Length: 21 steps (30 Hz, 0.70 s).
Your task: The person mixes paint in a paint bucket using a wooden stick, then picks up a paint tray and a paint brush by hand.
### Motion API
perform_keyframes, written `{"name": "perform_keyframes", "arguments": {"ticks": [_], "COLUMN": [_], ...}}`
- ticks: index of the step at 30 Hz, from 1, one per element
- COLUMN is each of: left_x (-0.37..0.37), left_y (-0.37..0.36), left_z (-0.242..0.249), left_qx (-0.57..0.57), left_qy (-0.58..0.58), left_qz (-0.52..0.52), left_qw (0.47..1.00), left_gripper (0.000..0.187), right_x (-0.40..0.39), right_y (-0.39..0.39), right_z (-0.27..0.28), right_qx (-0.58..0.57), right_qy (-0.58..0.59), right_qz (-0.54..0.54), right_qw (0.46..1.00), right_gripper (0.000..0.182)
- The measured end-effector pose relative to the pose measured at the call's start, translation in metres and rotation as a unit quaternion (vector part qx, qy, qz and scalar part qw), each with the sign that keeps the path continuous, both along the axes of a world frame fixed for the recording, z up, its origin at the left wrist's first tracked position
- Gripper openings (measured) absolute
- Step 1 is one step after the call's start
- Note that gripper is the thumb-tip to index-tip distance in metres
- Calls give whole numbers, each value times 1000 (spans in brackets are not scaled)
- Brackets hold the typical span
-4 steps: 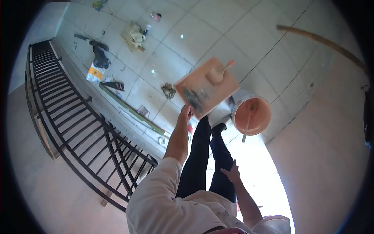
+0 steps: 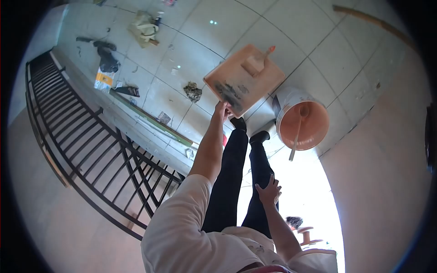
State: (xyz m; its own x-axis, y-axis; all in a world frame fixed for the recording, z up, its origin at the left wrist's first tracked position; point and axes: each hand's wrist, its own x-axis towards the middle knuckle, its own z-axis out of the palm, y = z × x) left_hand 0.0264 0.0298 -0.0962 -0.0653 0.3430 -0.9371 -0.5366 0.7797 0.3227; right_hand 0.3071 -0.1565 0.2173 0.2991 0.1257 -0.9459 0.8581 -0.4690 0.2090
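Note:
My left hand (image 2: 222, 111) grips the near corner of a peach-stained paint tray (image 2: 266, 86), held out in front of my feet. Dark grey smears cover the near-left part of its inside. On the tray's far side lies a broad brush (image 2: 257, 65) with an orange-tipped handle. My right hand (image 2: 270, 191) rests on my right leg, fingers spread, holding nothing. To the right of the tray stands a white bucket (image 2: 291, 98), coated inside with peach paint. A long-handled stirrer (image 2: 297, 136) leans in it, its rounded end inside and its handle over the rim.
Black metal railing (image 2: 77, 123) curves along the left. A green strip (image 2: 154, 122) lies beside it. On the tiled floor are a crumpled clump (image 2: 192, 92), a beige cloth or bag (image 2: 144, 29) and a dark bag (image 2: 108, 59). A curved brown strip (image 2: 373, 22) lies far right.
The view has shifted, so floor items sit higher and further left, while the bucket appears further right. My left hand and the tray appear higher. My right hand stays on my leg.

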Motion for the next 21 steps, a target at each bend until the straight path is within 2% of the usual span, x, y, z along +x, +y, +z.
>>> {"name": "perform_keyframes", "arguments": {"ticks": [2, 3, 5, 7, 9, 12, 16, 19, 20, 21], "left_x": [14, 15, 21, 35, 62, 92, 112, 106, 103, 99], "left_y": [-12, -15, -16, -28, -37, -50, -69, -63, -64, -64], "left_z": [-29, -43, -67, -80, -89, -85, -82, -72, -70, -69], "left_qx": [-38, -35, -46, 30, -7, -26, -37, -57, -45, -47], "left_qy": [-10, -34, -68, -82, -75, -50, -51, -129, -132, -133], "left_qz": [31, 46, 98, 68, 73, 116, 147, 143, 88, 79], "left_qw": [999, 998, 992, 994, 995, 992, 987, 980, 986, 987], "left_gripper": [13, 13, 28, 31, 33, 52, 46, 39, 54, 54], "right_x": [-3, -1, 5, 9, 11, 15, 16, 16, 14, 13], "right_y": [-18, -22, -19, -25, -28, -30, -32, -34, -37, -41], "right_z": [3, 5, 0, -6, -6, -7, -7, -9, -9, -9], "right_qx": [83, 70, 91, 95, 95, 75, 59, 63, 64, 64], "right_qy": [-15, -21, -5, -7, -10, -4, 17, 21, 22, 20], "right_qz": [29, 26, -15, -20, -2, -11, -33, -38, -36, -45], "right_qw": [996, 997, 996, 995, 995, 997, 998, 997, 997, 997], "right_gripper": [80, 80, 79, 75, 74, 72, 70, 70, 69, 69]}}
